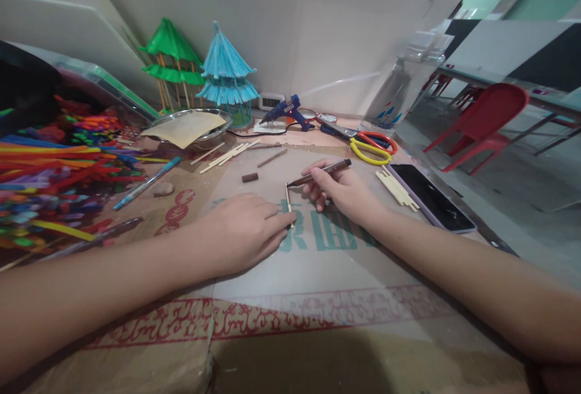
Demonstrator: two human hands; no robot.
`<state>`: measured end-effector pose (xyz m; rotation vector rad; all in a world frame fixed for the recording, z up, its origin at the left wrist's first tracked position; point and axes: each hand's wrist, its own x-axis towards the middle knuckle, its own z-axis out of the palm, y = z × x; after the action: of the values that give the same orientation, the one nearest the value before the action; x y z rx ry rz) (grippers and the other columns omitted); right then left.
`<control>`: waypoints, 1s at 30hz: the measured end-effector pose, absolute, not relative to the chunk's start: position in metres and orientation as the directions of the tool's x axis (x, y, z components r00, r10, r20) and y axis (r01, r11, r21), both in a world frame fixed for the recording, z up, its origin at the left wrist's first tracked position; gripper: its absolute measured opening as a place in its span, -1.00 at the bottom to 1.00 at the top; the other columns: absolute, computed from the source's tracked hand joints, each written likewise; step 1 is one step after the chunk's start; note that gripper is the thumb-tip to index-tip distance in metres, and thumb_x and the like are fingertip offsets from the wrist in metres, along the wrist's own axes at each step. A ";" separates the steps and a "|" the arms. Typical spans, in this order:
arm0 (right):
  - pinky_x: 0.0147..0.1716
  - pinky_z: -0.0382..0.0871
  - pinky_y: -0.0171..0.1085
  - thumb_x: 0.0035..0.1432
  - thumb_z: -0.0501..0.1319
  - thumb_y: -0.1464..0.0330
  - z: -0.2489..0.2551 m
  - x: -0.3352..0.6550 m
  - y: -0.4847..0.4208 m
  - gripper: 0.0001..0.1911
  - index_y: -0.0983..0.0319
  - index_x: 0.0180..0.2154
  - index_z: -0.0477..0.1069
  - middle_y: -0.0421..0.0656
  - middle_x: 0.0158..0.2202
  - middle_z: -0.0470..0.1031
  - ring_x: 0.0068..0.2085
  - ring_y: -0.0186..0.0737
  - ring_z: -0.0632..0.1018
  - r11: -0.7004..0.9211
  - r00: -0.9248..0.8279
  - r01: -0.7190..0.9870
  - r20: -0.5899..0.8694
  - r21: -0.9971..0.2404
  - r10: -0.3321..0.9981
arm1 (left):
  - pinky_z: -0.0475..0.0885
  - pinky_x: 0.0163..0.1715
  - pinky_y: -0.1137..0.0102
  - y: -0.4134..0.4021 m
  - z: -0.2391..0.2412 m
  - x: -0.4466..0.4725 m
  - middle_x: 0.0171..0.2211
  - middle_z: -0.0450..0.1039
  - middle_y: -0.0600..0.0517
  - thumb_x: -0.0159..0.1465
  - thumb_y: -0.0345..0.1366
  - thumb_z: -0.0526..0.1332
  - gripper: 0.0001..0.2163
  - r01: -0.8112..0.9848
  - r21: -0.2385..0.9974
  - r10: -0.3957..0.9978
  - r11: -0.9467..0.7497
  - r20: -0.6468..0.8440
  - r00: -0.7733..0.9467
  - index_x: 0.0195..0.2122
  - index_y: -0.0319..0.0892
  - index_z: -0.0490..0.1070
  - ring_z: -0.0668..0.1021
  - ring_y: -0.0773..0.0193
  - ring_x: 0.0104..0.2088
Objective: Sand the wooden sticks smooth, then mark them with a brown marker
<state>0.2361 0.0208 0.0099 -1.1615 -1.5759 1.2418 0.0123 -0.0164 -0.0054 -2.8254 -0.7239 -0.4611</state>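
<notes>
My left hand [247, 227] lies on the cardboard sheet [318, 273], its fingertips pinching the near end of a thin wooden stick [288, 202]. My right hand [342, 191] grips a brown pen [320, 172], and the pen's tip touches the far end of that stick. A small brown pen cap [249, 177] lies on the cardboard a little beyond my left hand.
A heap of coloured pipe cleaners [54, 170] fills the left. At the back stand green [171, 61] and blue [226, 76] model pavilions, a metal bowl [193, 128], a blue glue gun [287, 111] and scissors [370, 144]. Loose sticks [398, 188] and a phone [426, 197] lie right.
</notes>
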 end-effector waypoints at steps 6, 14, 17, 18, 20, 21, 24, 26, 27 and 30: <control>-0.63 0.37 -0.43 0.31 0.12 0.35 0.013 0.236 0.018 -0.83 0.24 -0.34 0.41 -0.23 -0.55 0.48 -0.61 -0.41 0.44 0.066 -0.266 0.202 0.010 -0.977 0.964 | 0.39 -0.36 0.26 -0.015 -0.006 0.012 -0.42 0.51 -0.02 0.42 -0.29 0.04 -0.72 0.482 -0.093 0.428 -0.871 0.335 0.839 -0.01 -0.20 0.50 0.53 0.15 -0.40; -0.64 0.35 -0.41 0.25 0.16 0.35 0.013 0.238 0.017 -0.84 0.23 -0.39 0.42 -0.24 -0.58 0.48 -0.63 -0.40 0.43 0.077 -0.291 0.188 0.019 -0.979 0.957 | 0.40 -0.33 0.25 -0.014 -0.007 0.012 -0.39 0.52 -0.04 0.43 -0.28 0.03 -0.71 0.487 -0.082 0.441 -0.869 0.317 0.840 0.03 -0.19 0.49 0.54 0.14 -0.37; -0.64 0.34 -0.41 0.23 0.17 0.35 0.013 0.238 0.017 -0.84 0.23 -0.40 0.42 -0.23 -0.58 0.48 -0.63 -0.40 0.43 0.071 -0.285 0.191 0.014 -0.979 0.958 | 0.41 -0.33 0.26 -0.014 -0.008 0.012 -0.39 0.52 -0.05 0.43 -0.28 0.03 -0.70 0.484 -0.069 0.439 -0.873 0.321 0.839 0.03 -0.20 0.49 0.54 0.15 -0.38; -0.64 0.34 -0.41 0.23 0.17 0.35 0.013 0.238 0.017 -0.84 0.23 -0.40 0.42 -0.23 -0.59 0.48 -0.63 -0.39 0.43 0.070 -0.283 0.191 0.013 -0.979 0.959 | 0.41 -0.33 0.26 -0.014 -0.008 0.012 -0.39 0.52 -0.05 0.43 -0.28 0.03 -0.70 0.481 -0.068 0.437 -0.874 0.323 0.840 0.03 -0.20 0.49 0.54 0.15 -0.38; -0.64 0.34 -0.41 0.24 0.17 0.34 0.013 0.238 0.017 -0.84 0.23 -0.40 0.42 -0.23 -0.59 0.48 -0.63 -0.40 0.42 0.065 -0.283 0.194 0.008 -0.979 0.959 | 0.41 -0.33 0.26 -0.013 -0.008 0.011 -0.39 0.52 -0.05 0.43 -0.28 0.03 -0.70 0.477 -0.068 0.432 -0.876 0.327 0.841 0.04 -0.20 0.48 0.54 0.15 -0.37; -0.64 0.34 -0.41 0.25 0.17 0.34 0.013 0.238 0.017 -0.83 0.23 -0.39 0.42 -0.23 -0.58 0.48 -0.63 -0.40 0.43 0.061 -0.282 0.194 0.004 -0.979 0.959 | 0.41 -0.32 0.26 -0.013 -0.008 0.011 -0.39 0.52 -0.05 0.43 -0.28 0.03 -0.70 0.476 -0.069 0.431 -0.877 0.327 0.841 0.04 -0.20 0.48 0.54 0.15 -0.37; -0.65 0.36 -0.42 0.29 0.15 0.32 0.013 0.237 0.018 -0.83 0.23 -0.35 0.41 -0.23 -0.55 0.48 -0.62 -0.41 0.43 0.058 -0.266 0.188 0.006 -0.981 0.964 | 0.41 -0.33 0.26 -0.013 -0.007 0.011 -0.39 0.52 -0.04 0.43 -0.27 0.03 -0.71 0.481 -0.077 0.435 -0.873 0.321 0.841 0.03 -0.20 0.48 0.54 0.14 -0.37; -0.65 0.37 -0.41 0.30 0.16 0.30 0.011 0.237 0.019 -0.84 0.23 -0.32 0.41 -0.23 -0.53 0.48 -0.62 -0.41 0.43 0.074 -0.256 0.179 0.026 -0.981 0.966 | 0.41 -0.33 0.25 -0.013 -0.007 0.011 -0.39 0.53 -0.05 0.44 -0.27 0.02 -0.71 0.481 -0.083 0.435 -0.873 0.318 0.842 0.02 -0.20 0.49 0.55 0.14 -0.37; -0.65 0.38 -0.41 0.30 0.17 0.28 0.011 0.237 0.019 -0.84 0.23 -0.31 0.41 -0.23 -0.52 0.48 -0.61 -0.41 0.43 0.082 -0.255 0.178 0.035 -0.981 0.966 | 0.42 -0.33 0.25 -0.013 -0.006 0.011 -0.38 0.53 -0.05 0.44 -0.27 0.02 -0.71 0.481 -0.084 0.434 -0.873 0.317 0.843 0.01 -0.20 0.49 0.55 0.13 -0.36; -0.65 0.40 -0.40 0.28 0.21 0.23 0.009 0.237 0.021 -0.81 0.23 -0.27 0.40 -0.23 -0.50 0.48 -0.61 -0.40 0.44 0.095 -0.252 0.165 0.051 -0.982 0.966 | 0.42 -0.34 0.25 -0.014 -0.006 0.011 -0.39 0.53 -0.05 0.43 -0.27 0.03 -0.71 0.479 -0.089 0.431 -0.873 0.320 0.844 0.01 -0.21 0.49 0.55 0.13 -0.37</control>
<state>0.2371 0.0208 0.0087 -1.1532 -1.5604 1.2446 0.0108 -0.0140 -0.0059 -2.8566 -0.7103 -0.4377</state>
